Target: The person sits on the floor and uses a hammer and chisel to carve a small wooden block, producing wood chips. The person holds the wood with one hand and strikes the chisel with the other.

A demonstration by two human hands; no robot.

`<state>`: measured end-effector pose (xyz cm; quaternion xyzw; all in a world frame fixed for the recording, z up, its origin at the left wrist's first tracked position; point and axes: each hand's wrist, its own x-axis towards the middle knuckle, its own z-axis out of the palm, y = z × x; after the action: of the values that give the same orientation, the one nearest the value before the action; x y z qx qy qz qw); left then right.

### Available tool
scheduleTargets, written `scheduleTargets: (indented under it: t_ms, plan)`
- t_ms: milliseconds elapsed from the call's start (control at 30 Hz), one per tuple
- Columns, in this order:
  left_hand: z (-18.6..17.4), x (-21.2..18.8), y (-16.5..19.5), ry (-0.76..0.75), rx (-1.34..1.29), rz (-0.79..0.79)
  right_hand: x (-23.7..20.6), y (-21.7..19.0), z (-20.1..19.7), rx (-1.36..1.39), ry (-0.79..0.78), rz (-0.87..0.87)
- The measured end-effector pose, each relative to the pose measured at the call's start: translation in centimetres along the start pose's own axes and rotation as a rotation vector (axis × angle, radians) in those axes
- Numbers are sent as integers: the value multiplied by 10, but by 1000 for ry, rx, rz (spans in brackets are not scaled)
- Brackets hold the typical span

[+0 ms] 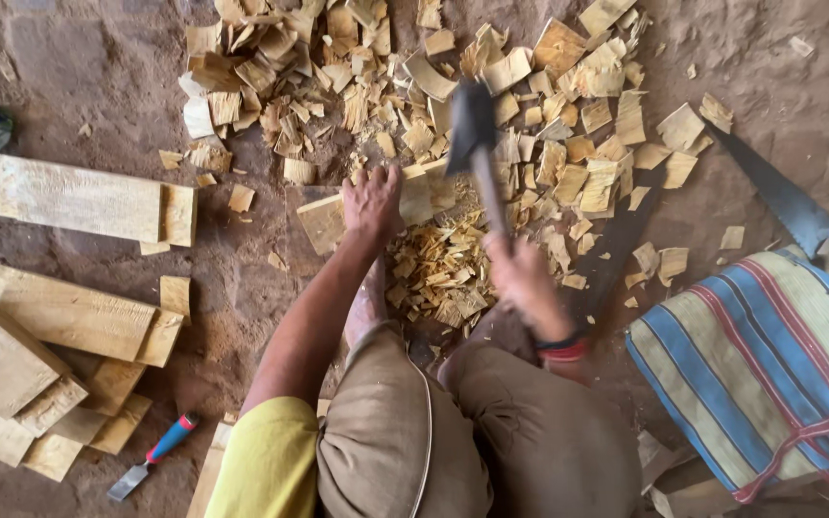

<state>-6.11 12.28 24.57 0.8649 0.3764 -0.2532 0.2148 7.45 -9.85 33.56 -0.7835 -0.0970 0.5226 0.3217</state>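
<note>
My left hand (370,201) lies fingers down, clasped over the near end of a pale, flat block of wood (405,197) resting on the earth floor (98,67) just ahead of my knees. My right hand (520,273) is wrapped tight around the wooden handle of a dark-headed hatchet (473,129), whose blade stands just beyond and to the right of the block, blurred. Between my hands, just nearer me than the block, sits a heap of fine yellow splinters (438,273). Broad pale wood chips (549,125) are strewn beyond. A stack of sawn planks (59,326) and a red-and-blue-handled chisel (151,459) lie on my left, a striped cloth (769,355) and a handsaw (784,197) on my right.
</note>
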Motion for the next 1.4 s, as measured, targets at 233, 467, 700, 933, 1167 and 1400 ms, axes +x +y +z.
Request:
scheduleTargets:
  t_ms: [233,467,700,933,1167,1400]
  plan:
    - [13,-8,-10,133,-14,54,-10,35,26,213,-138,-24]
    - [13,-9,-13,53,-15,29,-33,-47,-29,227,-48,-172]
    - [8,-12,-16,116,-9,62,-16,-51,7,30,-146,61]
    - [22,-20,-18,109,31,60,-32,-35,-6,140,-120,-48]
    - [-5,-30,-8,33,-4,38,-22,-40,-13,173,-144,-162]
    - [5,-32,-18,195,86,108,-18,13,15,167,-118,116]
